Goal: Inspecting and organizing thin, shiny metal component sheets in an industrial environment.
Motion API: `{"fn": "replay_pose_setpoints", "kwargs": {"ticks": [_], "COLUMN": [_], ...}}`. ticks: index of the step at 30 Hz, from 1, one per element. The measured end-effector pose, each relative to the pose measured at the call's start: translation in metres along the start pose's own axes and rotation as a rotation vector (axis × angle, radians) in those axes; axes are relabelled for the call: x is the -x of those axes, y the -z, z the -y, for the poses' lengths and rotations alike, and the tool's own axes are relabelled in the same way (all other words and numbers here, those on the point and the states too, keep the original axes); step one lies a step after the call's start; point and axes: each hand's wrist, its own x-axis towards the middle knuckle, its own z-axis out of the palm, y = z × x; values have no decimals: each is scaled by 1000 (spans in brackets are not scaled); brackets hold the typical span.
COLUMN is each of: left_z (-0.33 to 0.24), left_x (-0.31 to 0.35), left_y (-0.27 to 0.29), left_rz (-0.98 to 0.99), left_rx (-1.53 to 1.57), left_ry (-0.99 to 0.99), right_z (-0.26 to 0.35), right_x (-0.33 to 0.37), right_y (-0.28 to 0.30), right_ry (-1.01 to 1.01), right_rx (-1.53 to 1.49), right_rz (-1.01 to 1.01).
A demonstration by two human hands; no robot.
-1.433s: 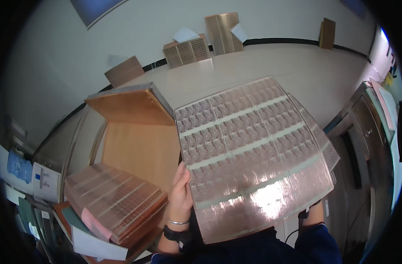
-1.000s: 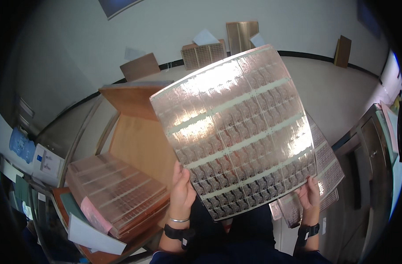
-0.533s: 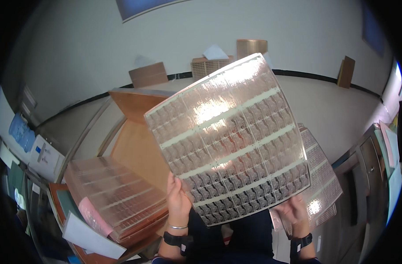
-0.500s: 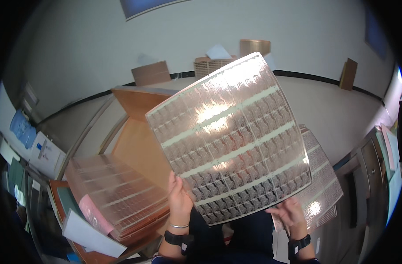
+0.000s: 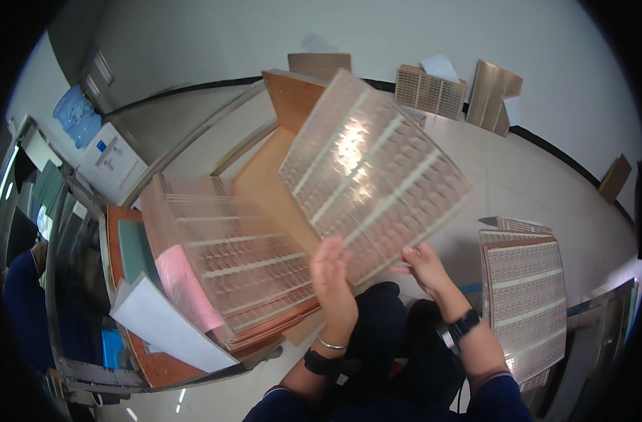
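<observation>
A large copper-coloured circuit board panel (image 5: 377, 176) with pale green stripes and rows of repeated patterns is raised and tilted before me, slightly blurred. My left hand (image 5: 333, 281) grips its lower left edge, its fingers smeared by motion. At the lower right edge, my right hand (image 5: 428, 271) pinches the panel between thumb and fingers. To the left, a thick stack of similar panels (image 5: 229, 246) leans on an orange-brown rack board (image 5: 271, 176). Another stack of panels (image 5: 525, 302) stands at my right.
Pink wrap (image 5: 187, 285) and a white sheet (image 5: 169, 327) lie along the left stack's side. A metal rail (image 5: 194, 133) frames the rack. Beyond it stands a water dispenser (image 5: 113, 162). More panels (image 5: 430, 91) lean by the far wall. A person in dark blue (image 5: 25, 295) is at far left.
The held panel has swung left toward the rack and tilted, both hands moving with it. My view has turned left, so the right-hand stack shows more fully.
</observation>
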Motion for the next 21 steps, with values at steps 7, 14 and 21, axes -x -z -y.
{"fn": "replay_pose_setpoints", "kwargs": {"ticks": [7,14,21], "left_z": [-23,-28,-10], "left_x": [20,31,44], "left_y": [-3,-20,-23], "left_rz": [425,772,626], "left_rx": [35,238,336], "left_ry": [284,391,584], "right_z": [-57,-20,74], "right_x": [-92,-29,54], "right_y": [-84,-127,4], "right_ry": [45,430,188], "right_rx": [229,629,797], "right_rz": [182,831,439]}}
